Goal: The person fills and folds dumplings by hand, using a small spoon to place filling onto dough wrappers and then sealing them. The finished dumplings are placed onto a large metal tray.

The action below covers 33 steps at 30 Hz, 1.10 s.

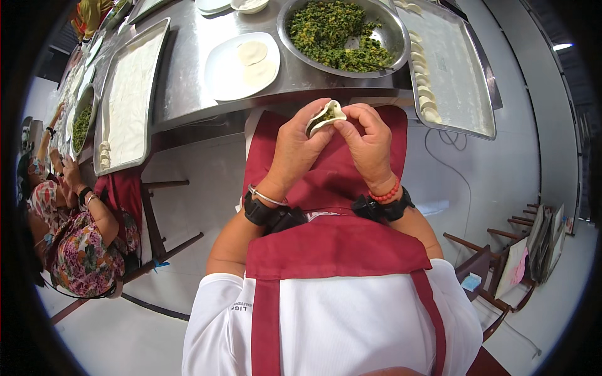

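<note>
A round dough wrapper with green filling (328,116), its edge partly folded up, is held above my lap in front of the table. My left hand (301,141) cups it from the left, and my right hand (369,141) pinches its right edge between thumb and forefinger. Ahead stands a steel bowl (404,47) of chopped green and yellow filling (324,33). Left of the bowl, a white plate (221,61) carries two flat wrappers (259,73). A metal tray (489,117) at the right bears a row of folded dumplings (422,77) along its left side.
A floured metal tray (155,84) with a few dumplings (104,155) lies at the left of the steel table (183,94). Beyond it sit co-workers, one in a floral top (84,254), near another filling bowl (82,124). Chairs (498,277) stand at the lower right, and a cable (458,174) lies on the floor.
</note>
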Each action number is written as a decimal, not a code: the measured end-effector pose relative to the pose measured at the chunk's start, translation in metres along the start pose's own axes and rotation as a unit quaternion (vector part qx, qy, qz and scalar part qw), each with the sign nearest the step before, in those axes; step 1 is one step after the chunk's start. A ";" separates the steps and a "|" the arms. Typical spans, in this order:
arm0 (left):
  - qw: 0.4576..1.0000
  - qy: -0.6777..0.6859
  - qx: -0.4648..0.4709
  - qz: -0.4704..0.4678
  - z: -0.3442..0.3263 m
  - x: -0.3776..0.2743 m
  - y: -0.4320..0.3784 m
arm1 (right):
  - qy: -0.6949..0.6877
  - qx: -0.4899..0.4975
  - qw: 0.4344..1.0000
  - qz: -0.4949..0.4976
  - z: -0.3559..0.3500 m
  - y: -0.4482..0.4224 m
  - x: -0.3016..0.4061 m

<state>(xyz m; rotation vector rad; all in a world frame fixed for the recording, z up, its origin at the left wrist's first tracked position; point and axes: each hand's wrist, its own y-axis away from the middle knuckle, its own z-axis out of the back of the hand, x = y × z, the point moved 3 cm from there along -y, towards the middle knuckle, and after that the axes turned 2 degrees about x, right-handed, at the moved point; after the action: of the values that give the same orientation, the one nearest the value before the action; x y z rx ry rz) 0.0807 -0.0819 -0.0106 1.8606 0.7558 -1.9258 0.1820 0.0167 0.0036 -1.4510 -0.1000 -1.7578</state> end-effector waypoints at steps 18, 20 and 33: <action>0.997 0.071 0.019 0.031 0.006 0.014 -0.002 | -0.147 0.048 0.979 -0.131 -0.004 -0.006 -0.012; 0.998 0.052 0.025 0.035 0.007 0.014 -0.001 | -0.085 0.072 0.992 -0.059 -0.005 -0.010 -0.006; 0.988 0.116 0.060 0.078 0.009 0.014 0.002 | -0.065 0.041 0.995 -0.063 -0.009 -0.007 -0.009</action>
<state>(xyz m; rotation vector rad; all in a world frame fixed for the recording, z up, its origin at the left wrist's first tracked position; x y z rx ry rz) 0.0740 -0.0871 -0.0251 2.1753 0.5499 -1.7123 0.1708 0.0213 -0.0038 -1.5268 -0.3361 -1.7367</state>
